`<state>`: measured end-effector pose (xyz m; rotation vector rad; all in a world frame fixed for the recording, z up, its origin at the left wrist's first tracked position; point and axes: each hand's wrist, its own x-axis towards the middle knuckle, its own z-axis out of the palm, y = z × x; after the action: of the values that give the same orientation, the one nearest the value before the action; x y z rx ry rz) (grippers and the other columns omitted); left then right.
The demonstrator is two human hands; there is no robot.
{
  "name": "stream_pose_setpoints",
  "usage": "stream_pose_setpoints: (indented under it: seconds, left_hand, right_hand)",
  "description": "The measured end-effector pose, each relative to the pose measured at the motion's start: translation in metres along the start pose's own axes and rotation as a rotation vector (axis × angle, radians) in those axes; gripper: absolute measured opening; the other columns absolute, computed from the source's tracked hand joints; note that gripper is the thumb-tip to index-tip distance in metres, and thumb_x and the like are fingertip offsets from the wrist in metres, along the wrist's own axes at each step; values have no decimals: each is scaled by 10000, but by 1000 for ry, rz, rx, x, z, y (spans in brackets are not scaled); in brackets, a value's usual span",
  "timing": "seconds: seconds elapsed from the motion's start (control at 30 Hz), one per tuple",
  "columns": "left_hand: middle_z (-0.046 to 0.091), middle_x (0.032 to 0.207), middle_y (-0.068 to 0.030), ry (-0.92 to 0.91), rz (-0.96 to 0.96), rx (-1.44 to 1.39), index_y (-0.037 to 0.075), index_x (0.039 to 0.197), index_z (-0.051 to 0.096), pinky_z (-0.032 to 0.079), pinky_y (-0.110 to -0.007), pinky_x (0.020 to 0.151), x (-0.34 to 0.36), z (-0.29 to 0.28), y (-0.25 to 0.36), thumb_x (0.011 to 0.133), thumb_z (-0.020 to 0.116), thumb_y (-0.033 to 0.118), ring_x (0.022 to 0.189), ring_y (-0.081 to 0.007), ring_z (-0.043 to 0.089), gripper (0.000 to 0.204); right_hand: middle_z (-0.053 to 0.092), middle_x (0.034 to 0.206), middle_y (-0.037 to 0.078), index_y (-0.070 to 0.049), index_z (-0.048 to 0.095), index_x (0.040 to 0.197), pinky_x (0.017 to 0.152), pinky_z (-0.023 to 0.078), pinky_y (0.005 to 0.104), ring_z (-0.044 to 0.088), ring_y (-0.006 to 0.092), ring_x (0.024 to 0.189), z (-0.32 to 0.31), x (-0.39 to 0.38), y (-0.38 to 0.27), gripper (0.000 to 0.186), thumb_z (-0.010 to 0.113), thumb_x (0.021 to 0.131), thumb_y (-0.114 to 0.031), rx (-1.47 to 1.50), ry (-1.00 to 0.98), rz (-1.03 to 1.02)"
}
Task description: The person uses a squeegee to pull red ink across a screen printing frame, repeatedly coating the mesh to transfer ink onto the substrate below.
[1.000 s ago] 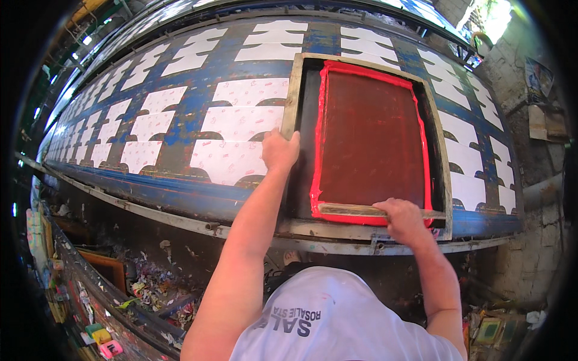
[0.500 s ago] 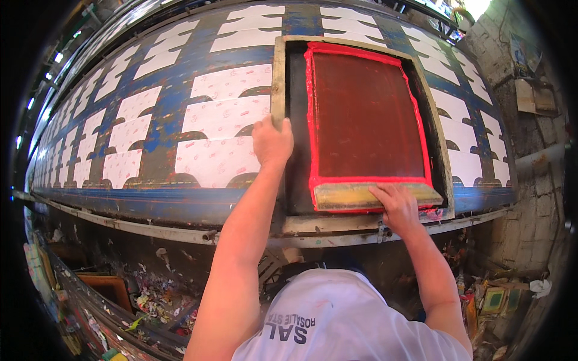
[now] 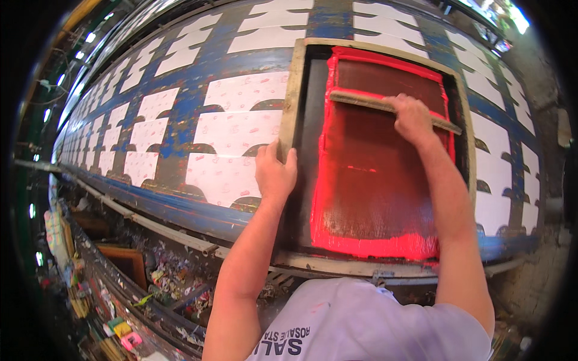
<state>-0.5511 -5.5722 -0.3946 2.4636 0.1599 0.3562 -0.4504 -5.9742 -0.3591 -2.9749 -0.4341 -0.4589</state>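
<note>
A wooden-framed printing screen (image 3: 293, 84) lies on a long table, its mesh dark red-brown. Bright red ink (image 3: 376, 245) rings the mesh and lies in a thick band along its near end. My left hand (image 3: 276, 172) is closed round the frame's left rail. My right hand (image 3: 413, 118) grips a long wooden squeegee (image 3: 359, 100), which lies slightly slanted across the far part of the mesh. Its lower edge is hidden. Left of the screen lie white cut pieces (image 3: 238, 131) with small red prints; plain white pieces (image 3: 491, 157) lie to its right.
The blue-stained table (image 3: 180, 129) stretches far to the left, with more white pieces in rows. A metal rail (image 3: 129, 212) runs along its near edge. Below at the left are scattered scraps (image 3: 165, 274) and a brown wooden frame (image 3: 123, 263).
My right hand has pushed the squeegee from the screen's near end to its far part. Streaks and a thick red band now show on the near mesh. My left hand stays on the frame.
</note>
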Motion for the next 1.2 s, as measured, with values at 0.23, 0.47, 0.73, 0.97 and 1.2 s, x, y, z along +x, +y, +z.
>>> stream_pose_setpoints:
  seconds: [0.23, 0.47, 0.73, 0.97, 1.2]
  left_hand:
    - [703, 1189, -189, 65, 41, 7, 24, 1425, 745, 592, -535, 998, 1, 5, 1, 994, 870, 282, 1161, -430, 697, 517]
    - [710, 1190, -190, 59, 27, 25, 34, 1424, 751, 599, -525, 982, 0, 5, 1, 980, 878, 250, 1145, -425, 708, 510]
    - [725, 1206, -207, 62, 31, 38, 33, 1385, 755, 595, -539, 1012, 1, 6, 2, 987, 870, 266, 1169, -441, 707, 475]
    - [744, 1261, -241, 72, 42, 7, -6, 1387, 772, 590, -550, 1054, 0, 11, -5, 1018, 841, 299, 1214, -458, 725, 483]
    - [742, 1309, -276, 40, 53, 77, 8, 1447, 742, 591, -601, 1076, -1, 6, -7, 1025, 821, 383, 1270, -490, 715, 570]
  right_hand:
    - [832, 1255, 200, -224, 804, 1417, 1042, 626, 585, 790, 436, 1194, 36, 124, 90, 596, 639, 914, 49, 7, -52, 29]
    - [809, 1344, 246, -181, 780, 1485, 1075, 600, 602, 768, 488, 1225, 68, 161, 139, 582, 658, 945, 0, 46, -29, -60]
    - [832, 1230, 268, -112, 848, 1313, 1061, 612, 575, 780, 476, 1202, 18, 150, 109, 464, 679, 883, -62, 122, -284, -12]
    - [850, 1157, 218, -137, 861, 1161, 997, 637, 611, 799, 463, 1155, -46, 23, 19, 348, 676, 866, -119, 83, -405, -59]
    - [858, 1099, 181, -181, 865, 1133, 955, 649, 592, 820, 414, 1100, -103, -135, -94, 328, 699, 859, -113, 91, -453, 33]
